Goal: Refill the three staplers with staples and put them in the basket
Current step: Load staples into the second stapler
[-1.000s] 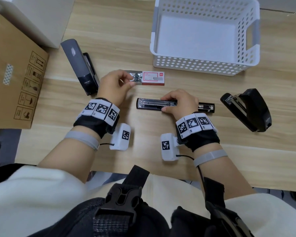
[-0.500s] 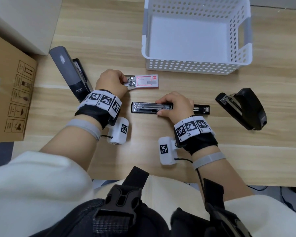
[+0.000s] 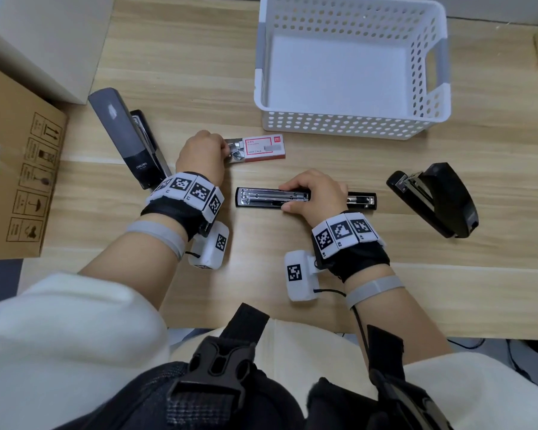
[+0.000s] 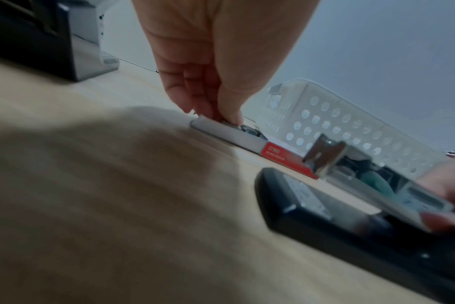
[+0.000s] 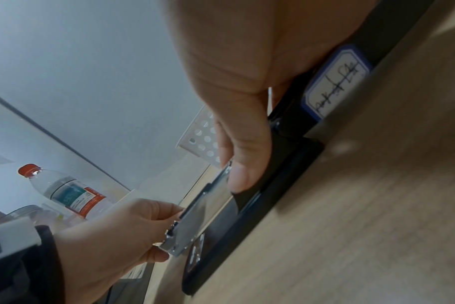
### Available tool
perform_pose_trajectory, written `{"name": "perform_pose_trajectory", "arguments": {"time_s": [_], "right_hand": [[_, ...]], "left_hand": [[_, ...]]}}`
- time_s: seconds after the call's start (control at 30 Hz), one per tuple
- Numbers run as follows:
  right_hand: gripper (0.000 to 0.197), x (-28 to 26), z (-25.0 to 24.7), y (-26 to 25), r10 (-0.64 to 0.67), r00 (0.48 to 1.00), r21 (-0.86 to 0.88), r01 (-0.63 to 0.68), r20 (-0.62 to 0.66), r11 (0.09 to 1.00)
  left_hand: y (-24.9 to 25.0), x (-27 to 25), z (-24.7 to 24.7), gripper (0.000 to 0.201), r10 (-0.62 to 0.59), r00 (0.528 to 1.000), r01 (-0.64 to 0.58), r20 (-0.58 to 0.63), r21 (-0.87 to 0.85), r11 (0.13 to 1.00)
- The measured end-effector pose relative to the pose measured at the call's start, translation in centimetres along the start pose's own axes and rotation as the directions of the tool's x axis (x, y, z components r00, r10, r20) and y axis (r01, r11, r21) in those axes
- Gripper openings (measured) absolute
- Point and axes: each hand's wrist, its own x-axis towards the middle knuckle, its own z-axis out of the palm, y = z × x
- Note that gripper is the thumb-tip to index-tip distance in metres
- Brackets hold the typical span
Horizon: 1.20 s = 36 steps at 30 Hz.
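Note:
A red-and-white staple box [image 3: 263,147] lies in front of the white basket [image 3: 351,127], its tray pulled out to the left. My left hand [image 3: 202,153] pinches the staples [image 3: 237,150] in that tray; the left wrist view shows its fingertips [image 4: 221,117] at the tray's end. A flat black stapler [image 3: 271,197] lies opened out, its metal magazine bare. My right hand [image 3: 314,193] grips its middle, thumb [image 5: 242,174] on the near side. A large grey stapler [image 3: 128,138] stands open at the left. A black stapler [image 3: 435,200] sits at the right.
A cardboard box [image 3: 16,169] and a white box [image 3: 47,41] fill the left side. The basket holds nothing. A water bottle [image 5: 65,191] shows in the right wrist view beyond my left hand [image 5: 122,232]. The table's front edge runs just behind my wrists.
My left hand's fingers have curled further into the box's tray onto the staples. My right hand has kept its hold on the flat stapler. The head camera has shifted slightly.

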Motion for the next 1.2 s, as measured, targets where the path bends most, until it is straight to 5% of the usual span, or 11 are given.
{"name": "perform_pose_trajectory", "arguments": {"time_s": [0.33, 0.7, 1.2], "right_hand": [[0.027, -0.1, 0.0, -0.1, 0.005, 1.000, 0.025, -0.005, -0.004, 1.000], [0.027, 0.0, 0.1, -0.1, 0.011, 1.000, 0.040, -0.011, 0.003, 0.999], [0.028, 0.0, 0.2, 0.0, 0.000, 1.000, 0.022, 0.000, -0.005, 1.000]], "left_hand": [[0.1, -1.6, -1.7, 0.016, 0.058, 0.994, -0.076, -0.093, -0.198, 0.977], [1.7, -2.9, -1.9, 0.012, 0.168, 0.985, -0.108, 0.039, -0.619, 0.778], [0.9, -4.3, -0.8, 0.019, 0.165, 0.983, -0.095, 0.082, -0.545, 0.833]]}}
